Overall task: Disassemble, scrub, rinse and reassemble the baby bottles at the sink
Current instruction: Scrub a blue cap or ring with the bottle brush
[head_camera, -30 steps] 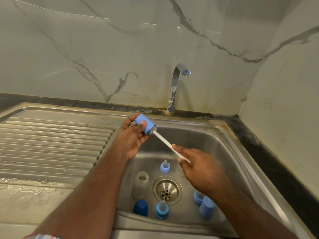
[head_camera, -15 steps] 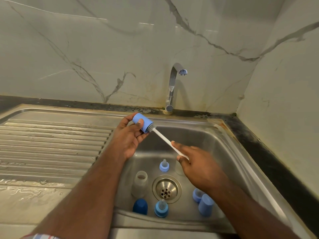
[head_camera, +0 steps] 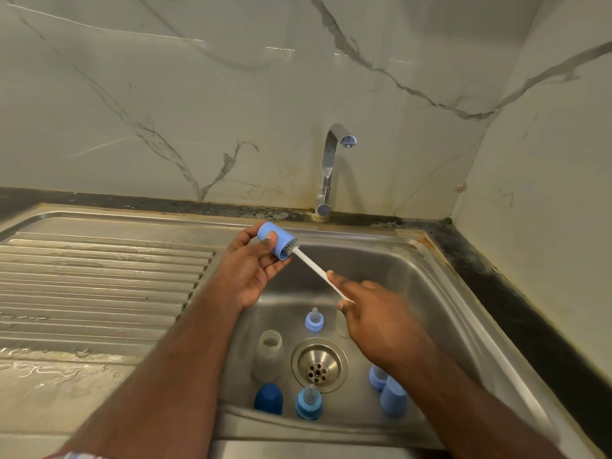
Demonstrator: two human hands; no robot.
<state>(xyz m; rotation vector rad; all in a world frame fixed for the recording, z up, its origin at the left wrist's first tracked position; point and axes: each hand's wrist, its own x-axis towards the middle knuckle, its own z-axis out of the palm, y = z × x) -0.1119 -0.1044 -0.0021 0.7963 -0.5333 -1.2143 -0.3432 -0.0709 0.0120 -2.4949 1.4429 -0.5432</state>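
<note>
My left hand (head_camera: 253, 270) grips a light blue bottle cap (head_camera: 277, 241) over the sink's back left edge, its open end turned right. My right hand (head_camera: 374, 313) pinches the white handle of a thin brush (head_camera: 318, 272), and the bristle head sits inside the cap's mouth. On the basin floor stand a clear bottle (head_camera: 269, 354), a blue teat ring (head_camera: 314, 321) behind the drain, a dark blue cap (head_camera: 268, 398), another teat ring (head_camera: 308, 405), and two light blue pieces (head_camera: 392, 395) partly hidden under my right forearm.
The steel sink basin (head_camera: 430, 293) has a drain (head_camera: 319, 364) in its middle. A chrome tap (head_camera: 331, 167) rises behind it with no water running. A wet ribbed draining board (head_camera: 99, 286) lies to the left. Marble walls close the back and right.
The view shifted slightly. My right hand has drawn the brush a little out of the cap, so more of the bristle head shows at the mouth.
</note>
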